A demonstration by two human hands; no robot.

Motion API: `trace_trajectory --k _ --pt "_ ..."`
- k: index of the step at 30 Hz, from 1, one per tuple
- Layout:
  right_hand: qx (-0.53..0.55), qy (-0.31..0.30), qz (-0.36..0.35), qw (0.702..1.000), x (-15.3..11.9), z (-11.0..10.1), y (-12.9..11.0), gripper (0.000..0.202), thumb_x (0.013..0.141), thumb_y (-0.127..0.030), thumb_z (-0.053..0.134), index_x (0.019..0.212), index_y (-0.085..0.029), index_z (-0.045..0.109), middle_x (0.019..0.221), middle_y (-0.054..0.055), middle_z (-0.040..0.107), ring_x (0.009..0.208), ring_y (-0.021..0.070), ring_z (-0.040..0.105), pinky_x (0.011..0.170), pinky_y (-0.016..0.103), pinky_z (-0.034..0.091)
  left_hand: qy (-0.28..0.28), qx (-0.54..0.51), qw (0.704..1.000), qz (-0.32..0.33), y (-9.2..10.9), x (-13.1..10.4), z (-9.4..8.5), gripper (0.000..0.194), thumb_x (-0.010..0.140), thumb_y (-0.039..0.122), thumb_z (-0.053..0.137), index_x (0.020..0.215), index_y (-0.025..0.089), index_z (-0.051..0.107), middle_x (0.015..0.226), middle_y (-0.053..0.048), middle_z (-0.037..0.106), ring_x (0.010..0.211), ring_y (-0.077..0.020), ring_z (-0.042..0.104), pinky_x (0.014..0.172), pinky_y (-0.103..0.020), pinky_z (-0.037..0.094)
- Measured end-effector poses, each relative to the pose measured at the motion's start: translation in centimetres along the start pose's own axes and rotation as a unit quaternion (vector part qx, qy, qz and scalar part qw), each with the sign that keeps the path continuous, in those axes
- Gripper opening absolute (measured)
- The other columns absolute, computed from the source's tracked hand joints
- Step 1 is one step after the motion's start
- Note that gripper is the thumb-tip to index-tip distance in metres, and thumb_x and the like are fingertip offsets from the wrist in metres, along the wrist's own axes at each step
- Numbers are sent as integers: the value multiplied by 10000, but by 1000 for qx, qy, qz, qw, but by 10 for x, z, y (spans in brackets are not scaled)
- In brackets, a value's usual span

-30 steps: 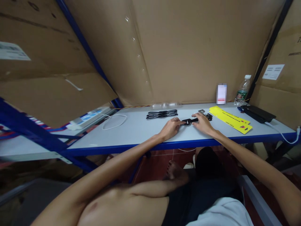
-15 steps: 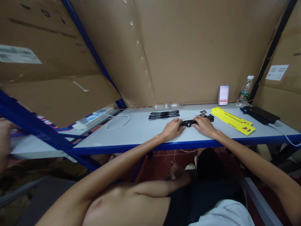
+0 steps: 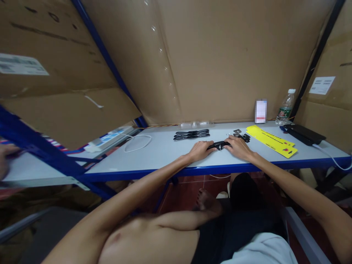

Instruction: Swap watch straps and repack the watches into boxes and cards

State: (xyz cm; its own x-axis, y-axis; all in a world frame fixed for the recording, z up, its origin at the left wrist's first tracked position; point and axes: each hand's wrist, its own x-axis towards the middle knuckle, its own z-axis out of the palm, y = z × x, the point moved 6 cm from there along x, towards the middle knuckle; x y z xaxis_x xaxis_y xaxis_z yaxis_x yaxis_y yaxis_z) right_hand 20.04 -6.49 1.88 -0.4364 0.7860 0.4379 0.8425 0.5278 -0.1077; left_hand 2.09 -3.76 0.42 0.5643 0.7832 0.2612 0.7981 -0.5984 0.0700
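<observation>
A black spokeshave (image 3: 220, 146) with a handle at each end is held level at the table's front part. My left hand (image 3: 200, 150) is closed round its left handle, and my right hand (image 3: 238, 147) grips the right one. Only the middle of the tool shows between my fingers. Beyond my left hand lies a row of several similar black spokeshave bodies (image 3: 191, 134). Just past my right fingers are small black parts (image 3: 244, 137) and a flat metal blade (image 3: 237, 131), partly hidden by that hand.
Yellow printed cards (image 3: 275, 143) lie to the right. Behind them stand a phone (image 3: 260, 111) and a water bottle (image 3: 285, 108). A black device (image 3: 305, 134) with a white cable sits at the right. Another person's hand (image 3: 6, 156) shows far left, beyond the blue frame (image 3: 52, 146).
The spokeshave has turned a little between my hands, its middle face tilting, while both hands stay almost in place. At far left the other person's hand has moved further over the neighbouring table.
</observation>
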Motion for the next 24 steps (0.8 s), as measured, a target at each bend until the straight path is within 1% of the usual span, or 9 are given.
trace_trajectory --k 3,7,16,24 --pt "3 1 -1 1000 0 0 0 243 999 -291 593 1156 -170 734 1131 114 690 975 244 678 873 338 479 4 -13 1000 10 1 -1 -1 321 1012 493 517 985 216 678 828 -81 728 783 -256 674 642 -290 344" --pt "12 -4 -5 1000 0 0 0 248 988 -284 612 1170 -166 732 1148 118 684 1004 246 672 890 338 479 10 -29 1000 7 0 -2 -2 316 1012 476 514 952 215 682 817 -74 724 768 -240 667 646 -285 347" --pt "10 -7 -5 1000 -1 1 0 264 988 -281 596 1183 -162 729 1162 119 684 1015 255 673 887 343 483 8 -27 1000 -3 0 -2 -3 321 1017 477 509 908 223 673 819 -58 726 769 -236 657 629 -279 298" --pt "2 -16 -4 1000 -2 -2 -2 331 980 -259 571 1280 -185 689 1204 117 680 1022 266 677 872 349 485 24 -31 999 -5 -1 -3 -4 319 1013 488 519 923 238 697 815 -60 732 788 -248 667 640 -283 311"
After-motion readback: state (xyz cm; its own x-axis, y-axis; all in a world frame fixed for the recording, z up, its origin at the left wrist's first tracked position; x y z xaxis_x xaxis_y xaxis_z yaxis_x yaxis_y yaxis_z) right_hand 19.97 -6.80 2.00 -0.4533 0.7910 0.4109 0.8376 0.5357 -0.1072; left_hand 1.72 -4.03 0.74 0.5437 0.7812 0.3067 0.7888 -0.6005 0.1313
